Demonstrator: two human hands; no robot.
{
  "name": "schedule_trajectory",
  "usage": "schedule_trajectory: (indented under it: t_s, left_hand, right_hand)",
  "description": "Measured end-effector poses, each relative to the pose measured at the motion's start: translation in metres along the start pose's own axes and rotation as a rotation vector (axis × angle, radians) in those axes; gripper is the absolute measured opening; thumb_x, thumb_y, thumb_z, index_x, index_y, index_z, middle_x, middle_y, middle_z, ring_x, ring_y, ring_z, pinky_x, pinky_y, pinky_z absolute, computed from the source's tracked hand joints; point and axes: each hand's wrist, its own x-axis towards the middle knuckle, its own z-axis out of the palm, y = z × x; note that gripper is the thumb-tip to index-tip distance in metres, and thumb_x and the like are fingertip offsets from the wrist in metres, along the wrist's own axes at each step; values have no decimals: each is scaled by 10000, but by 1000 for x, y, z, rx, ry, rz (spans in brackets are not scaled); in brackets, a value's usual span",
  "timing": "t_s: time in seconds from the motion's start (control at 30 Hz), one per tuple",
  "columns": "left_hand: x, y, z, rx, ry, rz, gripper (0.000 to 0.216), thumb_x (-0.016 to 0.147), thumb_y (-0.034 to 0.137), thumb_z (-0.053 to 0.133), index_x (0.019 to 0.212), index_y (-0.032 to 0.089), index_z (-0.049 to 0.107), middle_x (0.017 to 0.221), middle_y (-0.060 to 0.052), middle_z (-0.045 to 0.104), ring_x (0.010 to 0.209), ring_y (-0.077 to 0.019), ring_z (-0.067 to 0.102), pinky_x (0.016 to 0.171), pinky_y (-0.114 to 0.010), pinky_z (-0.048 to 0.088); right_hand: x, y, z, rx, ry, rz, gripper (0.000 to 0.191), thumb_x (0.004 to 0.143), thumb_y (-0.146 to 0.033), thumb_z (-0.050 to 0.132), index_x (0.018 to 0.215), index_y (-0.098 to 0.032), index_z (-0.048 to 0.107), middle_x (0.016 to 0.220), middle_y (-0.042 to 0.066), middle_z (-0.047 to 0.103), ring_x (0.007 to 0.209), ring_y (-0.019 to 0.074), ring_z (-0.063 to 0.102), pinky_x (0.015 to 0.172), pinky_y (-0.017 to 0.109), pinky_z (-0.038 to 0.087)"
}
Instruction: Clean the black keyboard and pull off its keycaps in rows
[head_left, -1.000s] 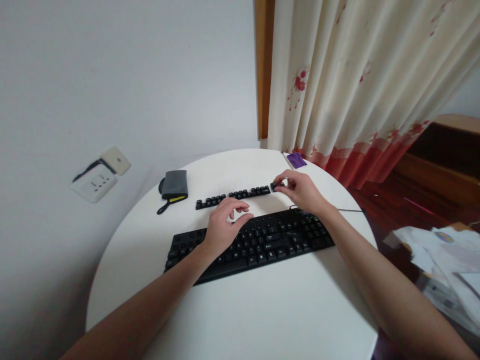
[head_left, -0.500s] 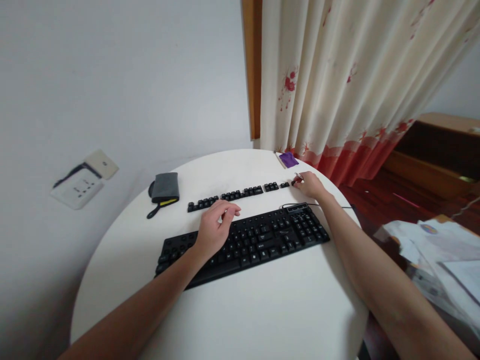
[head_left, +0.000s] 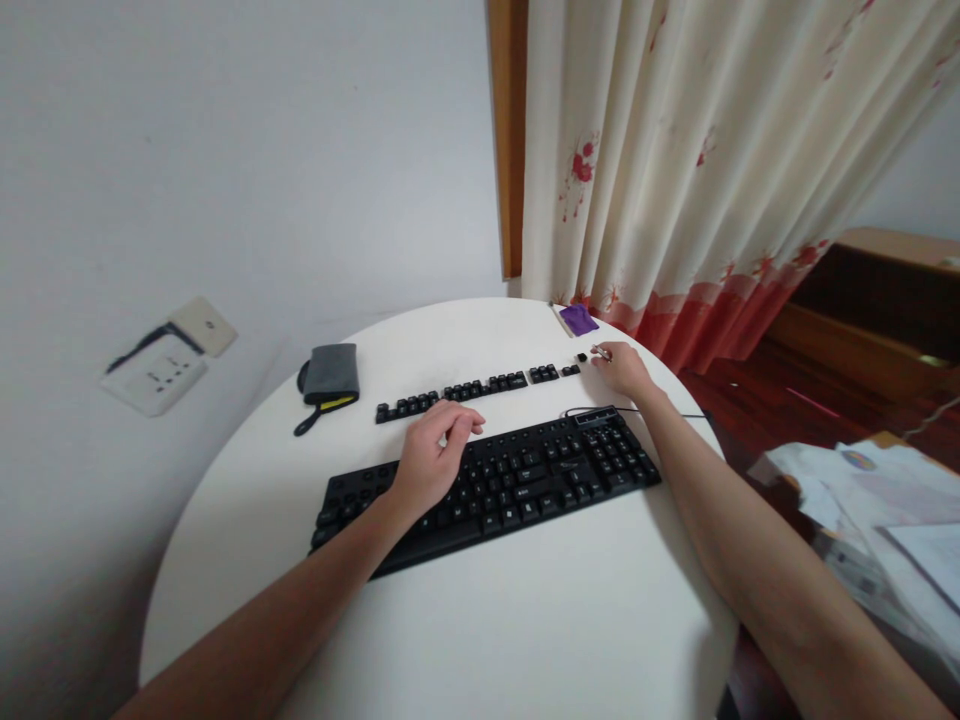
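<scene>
My right hand (head_left: pixel 619 368) is at the table's far right, its fingers closed on a small thin silvery tool (head_left: pixel 601 353) whose kind I cannot make out. A single black keycap (head_left: pixel 582 357) lies just left of those fingertips, apart from them. Leftward from there runs a row of loose black keycaps (head_left: pixel 480 389) in several groups. My left hand (head_left: pixel 439 445) rests over the black keyboard (head_left: pixel 517 480), fingers curled together, thumb against them, with nothing showing in them. Bare switch spots without caps show along the keyboard's upper rows; the left forearm hides part of it.
On the round white table (head_left: pixel 480 630) a grey pouch (head_left: pixel 331 375) with a black loop lies at left. A purple packet (head_left: pixel 577 320) sits at the far edge. The keyboard's cable (head_left: pixel 667 412) passes under my right forearm. Papers (head_left: pixel 870 490) lie on the right, beyond the table.
The single keycap, at my right fingertips before, now lies free on the table. My right hand has drawn slightly away from it with the silvery tool. My left hand has hardly moved.
</scene>
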Motion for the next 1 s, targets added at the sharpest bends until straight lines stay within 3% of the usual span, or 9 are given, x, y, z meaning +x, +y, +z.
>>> schedule_trajectory:
  t_s: [0.27,0.43,0.53,0.73,1.0]
  left_hand:
    - [0,-3,1,-11,-26,6,296,1004,282,443,851,165,667,764,-30,665,772,-162,607,751,-302,464]
    - [-1,-4,1,-25,-33,4,290,1002,275,448,851,167,670,765,-29,664,772,-163,607,755,-304,463]
    - [-1,-4,1,-23,-38,-1,285,1001,276,453,851,169,670,765,-27,663,767,-162,608,748,-302,464]
    - [-1,-2,1,-15,-51,1,292,1001,284,452,849,167,673,756,-26,662,750,-160,609,735,-298,466]
    - [0,1,0,-9,-57,-6,292,999,284,454,837,167,668,745,-24,663,737,-159,619,726,-295,467]
  right_hand:
    - [3,-6,12,-45,-27,-18,382,911,-284,562,1276,-250,670,1284,112,660,1116,261,623,887,306,438]
    - [5,-4,12,-68,-18,-7,318,850,-319,654,1146,-221,715,1168,114,706,1037,270,643,827,306,443]
    - [6,-1,9,-77,-25,-9,243,880,-326,620,1040,-185,736,1078,133,727,984,262,654,791,296,434]
    - [4,2,1,-61,-62,-58,267,939,-330,544,940,-160,750,942,129,748,853,220,662,738,270,423]
    - [4,0,3,-13,-25,-78,176,889,-280,602,931,-187,745,952,86,753,871,192,658,777,245,430]
